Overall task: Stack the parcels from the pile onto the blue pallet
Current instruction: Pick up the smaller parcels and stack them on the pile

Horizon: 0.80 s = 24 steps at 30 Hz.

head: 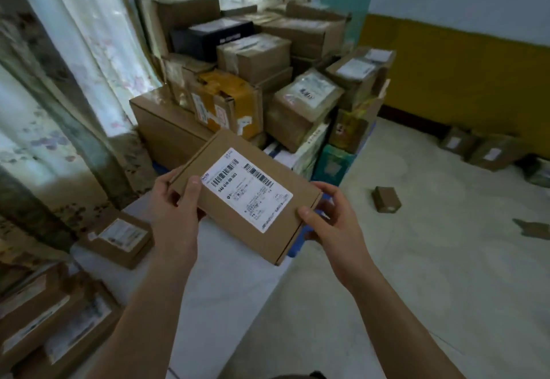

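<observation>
From the head camera I see my left hand (175,209) and right hand (330,218) holding a flat cardboard parcel (247,197) between them, thumbs curled over its top, white shipping label up. The parcel hangs in the air just in front of the stack of parcels (256,81), which rises against the window with its flowered curtain (74,81). A sliver of the blue pallet (297,247) shows just under the parcel's near right corner. Left of the stack, closer to me, more labelled boxes (119,238) lie along the curtain on a white surface (226,289). Right of the stack stretches pale floor (416,259) with one small brown box (386,199), and further boxes line the yellow-painted wall (461,81).
</observation>
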Available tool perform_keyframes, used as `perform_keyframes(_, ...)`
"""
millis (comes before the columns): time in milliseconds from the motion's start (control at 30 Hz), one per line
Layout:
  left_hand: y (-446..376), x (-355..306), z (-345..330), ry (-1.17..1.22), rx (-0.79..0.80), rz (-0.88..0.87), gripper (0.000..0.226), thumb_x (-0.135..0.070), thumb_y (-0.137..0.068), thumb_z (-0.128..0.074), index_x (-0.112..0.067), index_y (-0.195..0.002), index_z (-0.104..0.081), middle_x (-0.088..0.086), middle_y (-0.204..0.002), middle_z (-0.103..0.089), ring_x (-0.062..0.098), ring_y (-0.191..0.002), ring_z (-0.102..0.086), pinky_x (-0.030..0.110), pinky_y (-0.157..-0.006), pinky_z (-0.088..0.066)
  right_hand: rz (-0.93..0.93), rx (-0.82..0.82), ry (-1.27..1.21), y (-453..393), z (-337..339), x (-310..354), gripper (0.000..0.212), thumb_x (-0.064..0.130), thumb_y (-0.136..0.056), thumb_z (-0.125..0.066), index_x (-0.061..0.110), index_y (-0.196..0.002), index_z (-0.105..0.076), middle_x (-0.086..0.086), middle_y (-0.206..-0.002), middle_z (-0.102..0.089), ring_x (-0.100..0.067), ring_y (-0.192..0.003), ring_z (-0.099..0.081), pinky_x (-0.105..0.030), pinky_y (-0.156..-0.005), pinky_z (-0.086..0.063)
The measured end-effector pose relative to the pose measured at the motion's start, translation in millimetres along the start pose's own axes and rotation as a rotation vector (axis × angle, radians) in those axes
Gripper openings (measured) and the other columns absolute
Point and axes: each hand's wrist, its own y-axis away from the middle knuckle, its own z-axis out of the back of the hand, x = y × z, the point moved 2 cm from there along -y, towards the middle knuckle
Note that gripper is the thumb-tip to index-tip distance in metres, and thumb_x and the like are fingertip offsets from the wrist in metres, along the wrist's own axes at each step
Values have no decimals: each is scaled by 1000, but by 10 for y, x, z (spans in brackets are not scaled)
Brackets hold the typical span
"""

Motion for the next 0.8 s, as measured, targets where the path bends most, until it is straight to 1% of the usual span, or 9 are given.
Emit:
perform_keyframes(167, 210, -10, -715, -47, 176, -66, 20, -24, -104, -55, -32, -120, -65, -2, -118, -71, 24, -110, -69, 51, -88, -59, 84, -206, -91, -157, 798, 270, 36, 16, -98, -67, 28, -130, -55, -4, -116, -70, -22, -97, -74, -45, -74, -64)
perform_keyframes(267, 343, -40, -1210, -144, 328, -104, 37, -15, -102, -42, -33, -119, -70, 1, -121, -71, 25, -114, -67, 40, -87, -58, 103, -322, -120, -287, 1438, 362, 27, 19, -97, -68, 26, -121, -60, -4, -119, -69, -20, -96, -75, -41, -72, -65)
perform_keyframes(367, 487, -59, -1718, -391, 458, -261, 36, -12, -103, -46, -29, -130, -64, -15, -116, -72, 9, -111, -67, 31, -91, -54, 151, -368, -97, -476, 2018, 405, 22, 20, -98, -66, 25, -120, -65, -4, -121, -71, -18, -98, -75, -37, -71, -64)
perform_keyframes(467, 584, -17, -2145, -515, 500, -326, 37, -13, -102, -55, -33, -134, -59, -24, -116, -69, -4, -112, -62, 14, -89, -51, 194, -346, -52, -657, 2415, 455, 31, 17, -99, -65, 31, -127, -64, 7, -122, -70, -12, -95, -75, -29, -69, -62)
perform_keyframes(533, 631, 3, -2423, -533, 501, -343, 40, -16, -101, -60, -31, -138, -56, -21, -123, -66, -3, -116, -60, 17, -92, -52, 217, -307, 22, -794, 2625, 497, 43, 18, -98, -66, 31, -139, -58, 15, -126, -66, -9, -93, -74, -28, -70, -62)
perform_keyframes(600, 648, 31, -2658, -511, 501, -345, 44, -19, -98, -64, -37, -136, -53, -21, -126, -63, -5, -117, -59, 14, -87, -53, 218, -268, 88, -964, 2808, 519, 50, 19, -99, -66, 33, -145, -52, 22, -128, -62, -6, -96, -72, -27, -71, -61)
perform_keyframes(667, 585, 61, -2885, -522, 476, -359, 49, -22, -96, -67, -42, -138, -50, -23, -129, -61, -6, -118, -57, 12, -85, -52, 231, -223, 157, -1189, 2961, 568, 52, 30, -97, -68, 41, -144, -48, 25, -133, -58, -6, -105, -67, -27, -78, -59)
perform_keyframes(733, 455, 100, -3111, -547, 452, -371, 52, -28, -94, -69, -46, -139, -48, -24, -131, -59, -6, -120, -56, 18, -89, -52, 241, -177, 218, -1476, 3092, 634, 59, 47, -87, -68, 47, -140, -43, 31, -135, -52, -4, -118, -60, -29, -92, -55)
perform_keyframes(800, 324, 126, -3344, -542, 430, -366, 51, -31, -92, -71, -51, -133, -47, -26, -130, -59, -9, -119, -55, 18, -89, -50, 246, -111, 239, -1768, 3183, 741, 66, 55, -83, -72, 49, -140, -38, 38, -129, -49, 5, -122, -55, -18, -91, -52)
